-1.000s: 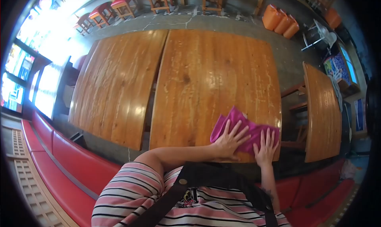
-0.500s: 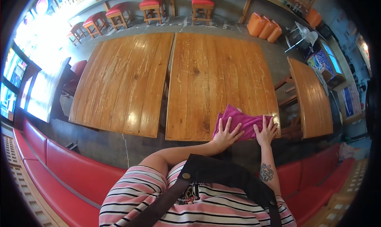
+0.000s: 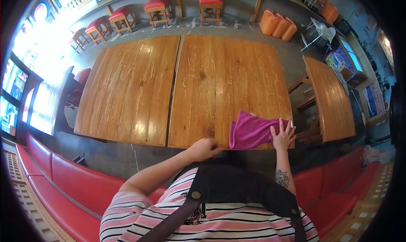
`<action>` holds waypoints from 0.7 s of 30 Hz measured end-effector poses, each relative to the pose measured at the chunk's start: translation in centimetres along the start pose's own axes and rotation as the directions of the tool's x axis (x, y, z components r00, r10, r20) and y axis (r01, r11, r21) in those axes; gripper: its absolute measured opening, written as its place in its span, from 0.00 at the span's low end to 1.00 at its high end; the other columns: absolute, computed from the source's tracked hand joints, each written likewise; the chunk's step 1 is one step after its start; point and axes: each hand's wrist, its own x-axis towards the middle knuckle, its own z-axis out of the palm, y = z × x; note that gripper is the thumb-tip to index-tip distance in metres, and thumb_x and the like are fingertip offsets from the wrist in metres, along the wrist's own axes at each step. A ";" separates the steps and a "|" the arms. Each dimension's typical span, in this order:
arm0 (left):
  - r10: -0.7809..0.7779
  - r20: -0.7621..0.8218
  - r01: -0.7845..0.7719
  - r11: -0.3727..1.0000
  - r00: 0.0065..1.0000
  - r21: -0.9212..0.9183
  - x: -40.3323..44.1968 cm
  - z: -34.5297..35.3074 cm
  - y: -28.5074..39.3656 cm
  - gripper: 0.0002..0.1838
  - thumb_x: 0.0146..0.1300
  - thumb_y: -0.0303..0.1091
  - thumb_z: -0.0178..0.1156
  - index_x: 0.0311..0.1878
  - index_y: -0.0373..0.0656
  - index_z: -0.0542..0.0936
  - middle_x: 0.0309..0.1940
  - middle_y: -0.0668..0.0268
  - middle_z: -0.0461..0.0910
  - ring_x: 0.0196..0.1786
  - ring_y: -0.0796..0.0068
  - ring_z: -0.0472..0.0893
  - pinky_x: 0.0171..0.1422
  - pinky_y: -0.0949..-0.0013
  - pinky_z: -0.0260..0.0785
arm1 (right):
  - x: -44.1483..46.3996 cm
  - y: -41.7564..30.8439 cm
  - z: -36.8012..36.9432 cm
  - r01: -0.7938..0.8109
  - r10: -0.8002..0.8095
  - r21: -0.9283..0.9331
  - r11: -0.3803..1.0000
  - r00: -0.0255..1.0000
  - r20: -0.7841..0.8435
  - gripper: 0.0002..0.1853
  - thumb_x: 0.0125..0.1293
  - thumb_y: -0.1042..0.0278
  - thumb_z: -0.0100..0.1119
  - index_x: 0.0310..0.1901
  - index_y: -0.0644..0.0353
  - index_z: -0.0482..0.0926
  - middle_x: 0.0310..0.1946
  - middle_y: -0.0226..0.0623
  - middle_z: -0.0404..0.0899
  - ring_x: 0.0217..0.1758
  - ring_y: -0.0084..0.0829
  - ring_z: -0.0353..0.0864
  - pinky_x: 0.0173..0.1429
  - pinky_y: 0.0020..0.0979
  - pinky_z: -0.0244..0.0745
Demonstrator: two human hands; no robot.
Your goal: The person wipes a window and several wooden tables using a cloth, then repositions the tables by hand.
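1. Magenta cloth [image 3: 251, 133] lies on the wooden bench [image 3: 228, 81], near right corner; wiping seems in hand.
2. Right hand [image 3: 283, 135] spreads over it, grip released.
3. Left hand [image 3: 204, 149] curls; cannot tell whether it's clenching anything.
4. Another stroke would need flat palms.

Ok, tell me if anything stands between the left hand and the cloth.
Nothing visible does: between the left hand and the magenta cloth there is only an open gap along the near edge of the table. The right hand rests on the cloth's opposite end.
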 end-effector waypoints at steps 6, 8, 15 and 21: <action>-0.446 0.105 0.241 0.259 0.889 -0.936 -0.3 7.6 -10.4 0.33 0.62 0.63 0.54 0.60 0.47 0.72 0.53 0.61 0.76 0.56 0.58 0.76 0.55 0.55 0.69 | 7.5 1.4 -1.4 -0.316 0.277 0.210 0.925 0.941 0.193 0.46 0.57 0.23 0.46 0.72 0.43 0.55 0.64 0.53 0.64 0.61 0.58 0.70 0.61 0.53 0.67; -0.379 -0.115 -0.234 -0.284 0.918 -0.930 1.3 9.1 -10.7 0.35 0.60 0.57 0.62 0.64 0.50 0.64 0.57 0.67 0.71 0.60 0.61 0.72 0.62 0.53 0.64 | 9.6 1.4 -1.2 -0.316 0.270 0.241 0.918 0.940 0.206 0.47 0.56 0.24 0.47 0.71 0.45 0.56 0.62 0.53 0.66 0.61 0.57 0.71 0.61 0.52 0.68; -0.601 -0.257 -0.493 -0.268 0.757 -0.828 0.8 10.0 -7.3 0.29 0.60 0.47 0.66 0.61 0.50 0.67 0.55 0.70 0.73 0.58 0.64 0.74 0.58 0.53 0.68 | 11.1 1.0 -0.9 -0.316 0.263 0.245 0.917 0.938 0.226 0.47 0.56 0.24 0.47 0.70 0.49 0.58 0.61 0.51 0.68 0.60 0.56 0.72 0.60 0.50 0.69; -0.644 -0.324 -0.550 -0.182 0.693 -0.815 0.9 9.9 -7.0 0.28 0.62 0.49 0.64 0.59 0.49 0.67 0.55 0.71 0.73 0.56 0.68 0.75 0.54 0.56 0.70 | 11.3 1.0 -0.7 -0.271 0.232 0.239 0.932 0.956 0.180 0.46 0.57 0.25 0.47 0.68 0.53 0.59 0.58 0.53 0.69 0.57 0.56 0.74 0.57 0.51 0.71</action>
